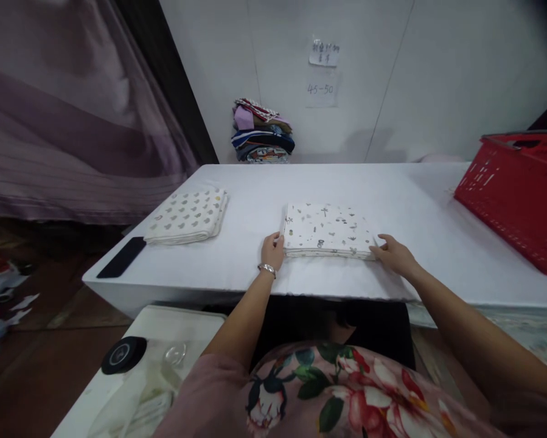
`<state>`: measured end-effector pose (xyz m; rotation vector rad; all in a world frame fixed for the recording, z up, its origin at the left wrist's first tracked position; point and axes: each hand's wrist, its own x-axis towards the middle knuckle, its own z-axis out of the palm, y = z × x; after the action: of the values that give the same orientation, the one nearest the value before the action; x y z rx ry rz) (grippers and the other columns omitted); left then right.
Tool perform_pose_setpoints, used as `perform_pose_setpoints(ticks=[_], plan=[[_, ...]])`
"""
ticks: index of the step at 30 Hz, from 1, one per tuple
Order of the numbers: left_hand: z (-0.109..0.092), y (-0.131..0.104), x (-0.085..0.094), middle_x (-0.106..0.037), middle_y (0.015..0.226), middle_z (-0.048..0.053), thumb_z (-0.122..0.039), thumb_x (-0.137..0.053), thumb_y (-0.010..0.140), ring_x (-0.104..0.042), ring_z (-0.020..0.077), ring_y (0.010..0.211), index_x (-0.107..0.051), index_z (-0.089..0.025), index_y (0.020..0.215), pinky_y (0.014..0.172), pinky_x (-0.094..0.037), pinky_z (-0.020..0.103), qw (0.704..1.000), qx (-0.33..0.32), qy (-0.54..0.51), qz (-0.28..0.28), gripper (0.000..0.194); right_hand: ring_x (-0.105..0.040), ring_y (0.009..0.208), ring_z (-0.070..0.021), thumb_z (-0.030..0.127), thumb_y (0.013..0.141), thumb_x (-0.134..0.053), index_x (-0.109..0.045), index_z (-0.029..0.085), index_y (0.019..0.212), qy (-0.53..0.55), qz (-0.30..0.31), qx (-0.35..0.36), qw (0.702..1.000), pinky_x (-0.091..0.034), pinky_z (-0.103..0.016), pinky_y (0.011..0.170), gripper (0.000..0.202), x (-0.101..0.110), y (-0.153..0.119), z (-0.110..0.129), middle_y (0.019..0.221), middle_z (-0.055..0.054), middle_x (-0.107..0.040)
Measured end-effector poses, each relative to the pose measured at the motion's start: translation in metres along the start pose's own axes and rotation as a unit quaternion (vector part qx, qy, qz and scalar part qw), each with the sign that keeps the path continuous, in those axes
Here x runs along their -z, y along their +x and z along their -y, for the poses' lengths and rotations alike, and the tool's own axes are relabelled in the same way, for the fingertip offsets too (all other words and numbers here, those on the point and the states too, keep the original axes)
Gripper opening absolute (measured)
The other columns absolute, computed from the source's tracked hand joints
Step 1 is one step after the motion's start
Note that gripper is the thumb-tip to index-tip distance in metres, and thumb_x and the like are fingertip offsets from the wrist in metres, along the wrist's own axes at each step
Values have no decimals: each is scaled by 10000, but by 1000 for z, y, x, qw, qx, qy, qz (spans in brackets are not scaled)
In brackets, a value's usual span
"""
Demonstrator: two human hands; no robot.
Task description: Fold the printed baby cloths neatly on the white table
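Observation:
A folded white cloth [328,230] with small scattered prints lies flat on the white-covered table in front of me. At its left front corner, my left hand [272,252] has its fingers closed on the edge; a bracelet circles that wrist. My right hand [394,254] pinches the right front corner between thumb and fingers. The cloth's layers show along its front edge. Farther left, apart from both hands, rests another folded white cloth [186,216] with rows of grey prints.
A dark flat phone-like object [121,258] lies at the table's left edge. On the right stands a red plastic basket [510,201]. Folded fabrics [263,135] are stacked by the wall behind the table [255,182]. A white surface with a round black object [124,354] is at lower left.

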<state>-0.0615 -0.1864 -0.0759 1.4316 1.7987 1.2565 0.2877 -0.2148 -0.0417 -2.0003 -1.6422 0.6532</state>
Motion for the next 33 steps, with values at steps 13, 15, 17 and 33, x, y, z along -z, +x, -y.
perform_pose_setpoints(ticks=[13,15,17,33], plan=[[-1,-26,17,-534,1241,81,-181,-571,799,-474,232,1160,-648,-208,1074,1023,-407,418,962,-220,148,57,287,-518,1149,-268,297,866,-477,-624,219,1126,-92,-14,366,926,-384,-483,1011,308,-39,-8,34,1202,-95,-606],[-1,-25,17,-542,1229,80,-199,-585,791,-480,236,1158,-636,-207,1096,1024,-408,420,966,-202,153,56,309,-542,1116,-262,300,870,-474,-616,217,1146,-85,-7,354,931,-405,-473,991,322,-44,-8,31,1184,-92,-617],[-1,-24,18,-536,1237,77,-208,-601,780,-485,233,1162,-625,-207,1114,1020,-415,405,968,-189,150,67,334,-541,1118,-258,307,881,-458,-610,208,1159,-83,-21,355,931,-412,-459,983,332,-47,-9,27,1191,-95,-613],[1,-27,19,-560,1003,61,-289,-663,731,-570,183,892,-566,-181,996,758,-498,319,990,-81,117,-4,302,-571,1039,-283,293,852,-505,-623,245,1041,-36,-12,283,958,-422,-433,932,228,-48,-10,41,1108,-68,-650]])
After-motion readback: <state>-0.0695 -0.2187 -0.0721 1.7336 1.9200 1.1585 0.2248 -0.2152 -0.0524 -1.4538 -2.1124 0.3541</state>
